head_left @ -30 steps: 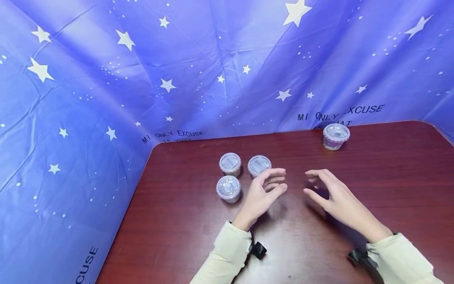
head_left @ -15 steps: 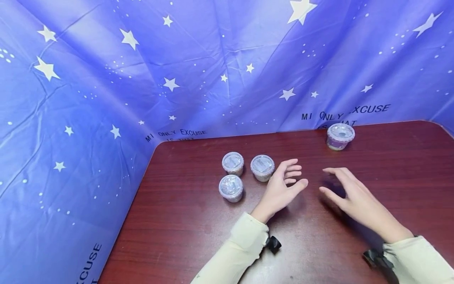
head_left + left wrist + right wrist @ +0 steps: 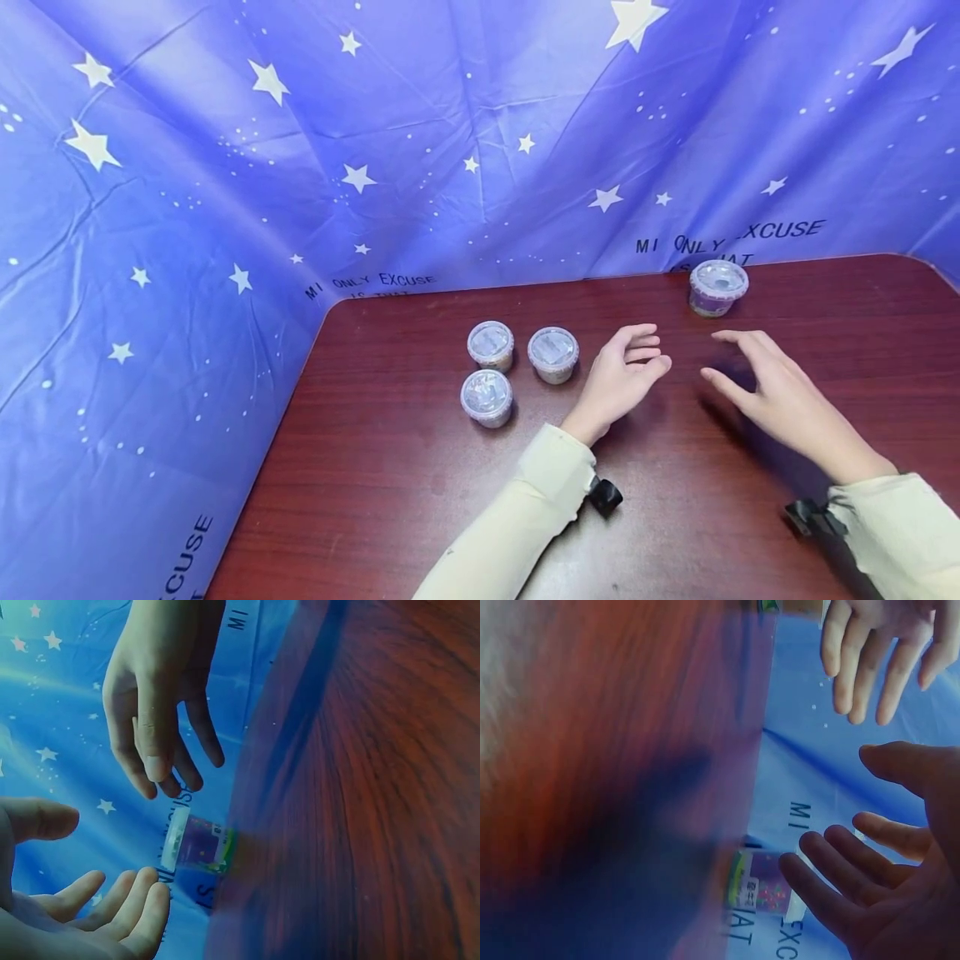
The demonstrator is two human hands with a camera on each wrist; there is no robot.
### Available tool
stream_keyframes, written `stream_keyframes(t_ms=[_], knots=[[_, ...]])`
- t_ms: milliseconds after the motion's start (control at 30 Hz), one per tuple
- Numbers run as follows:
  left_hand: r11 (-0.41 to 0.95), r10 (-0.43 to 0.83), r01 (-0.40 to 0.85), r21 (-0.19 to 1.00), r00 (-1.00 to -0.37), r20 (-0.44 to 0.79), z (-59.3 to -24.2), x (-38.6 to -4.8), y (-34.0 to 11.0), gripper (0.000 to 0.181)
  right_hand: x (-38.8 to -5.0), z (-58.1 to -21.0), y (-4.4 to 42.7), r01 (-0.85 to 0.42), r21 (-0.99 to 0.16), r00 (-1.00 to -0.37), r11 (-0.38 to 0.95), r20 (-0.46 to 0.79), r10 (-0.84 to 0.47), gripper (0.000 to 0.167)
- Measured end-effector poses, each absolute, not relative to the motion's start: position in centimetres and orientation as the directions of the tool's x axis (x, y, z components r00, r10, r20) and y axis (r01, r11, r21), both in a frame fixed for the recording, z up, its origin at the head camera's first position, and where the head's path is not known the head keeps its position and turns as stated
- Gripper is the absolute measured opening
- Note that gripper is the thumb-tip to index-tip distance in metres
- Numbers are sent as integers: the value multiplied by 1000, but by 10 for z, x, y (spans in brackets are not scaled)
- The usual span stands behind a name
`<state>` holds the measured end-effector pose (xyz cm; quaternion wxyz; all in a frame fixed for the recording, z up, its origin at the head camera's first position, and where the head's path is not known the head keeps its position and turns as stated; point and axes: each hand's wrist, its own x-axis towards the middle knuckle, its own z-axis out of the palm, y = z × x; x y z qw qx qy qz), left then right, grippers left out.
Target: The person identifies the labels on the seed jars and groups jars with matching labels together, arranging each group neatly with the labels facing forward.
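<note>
A lidded plastic tub with a purple label (image 3: 717, 289) stands upright at the back right of the table; its purple side also shows in the left wrist view (image 3: 201, 844) and the right wrist view (image 3: 765, 883). My right hand (image 3: 787, 400) hovers just in front of it, fingers relaxed and holding nothing. Left of that, my left hand (image 3: 618, 379) is held above the table, palm turned toward the right hand, with nothing in it. Three similar lidded tubs stand to its left: one nearest the hand (image 3: 553, 355), a rear-left tub (image 3: 491, 346) and a front-left tub (image 3: 487, 398).
The dark red wooden table (image 3: 360, 467) ends at a blue star-patterned cloth (image 3: 420, 167), which hangs behind it and along its left side. Black wrist cameras are strapped on at both cream sleeves (image 3: 517, 517).
Both hands have moved right and farther back, toward the purple-labelled tub. The left hand has left the side of the nearest of the three tubs. All the tubs stay put.
</note>
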<state>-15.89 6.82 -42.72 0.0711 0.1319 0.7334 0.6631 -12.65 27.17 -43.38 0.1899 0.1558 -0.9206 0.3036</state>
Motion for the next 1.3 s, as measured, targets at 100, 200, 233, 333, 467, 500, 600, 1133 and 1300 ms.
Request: stream_keyframes(t_ms=[100,200,233,333,467,500,600,1133,1300], knots=[[87,255,75,993,-966,51,-428,-165,75,39,-130,-431,276,-380,-505,-891,775,425,-160,48],[103,238,80,991,-970,54,-428,-170,81,38,-135,-430,280,-362,-512,-899,779,412,-147,48],[109,236,84,990,-970,57,-427,-172,83,38,-136,-429,282,-361,-512,-900,779,411,-146,48],[132,225,90,987,-973,58,-426,-176,89,38,-140,-428,286,-363,-509,-896,780,421,-141,47],[167,201,90,982,-978,55,-422,-181,96,37,-146,-426,291,-349,-518,-900,781,417,-125,47],[174,195,92,980,-979,58,-421,-182,97,37,-148,-425,293,-345,-518,-901,782,417,-122,47],[183,179,99,978,-982,66,-418,-186,102,36,-153,-423,297,-328,-523,-906,787,409,-105,47],[155,111,98,983,-991,81,-419,-211,131,35,-177,-409,320,-222,-662,-945,716,327,9,47],[126,83,97,987,-993,87,-419,-218,138,35,-185,-410,326,-180,-674,-957,716,290,32,52]])
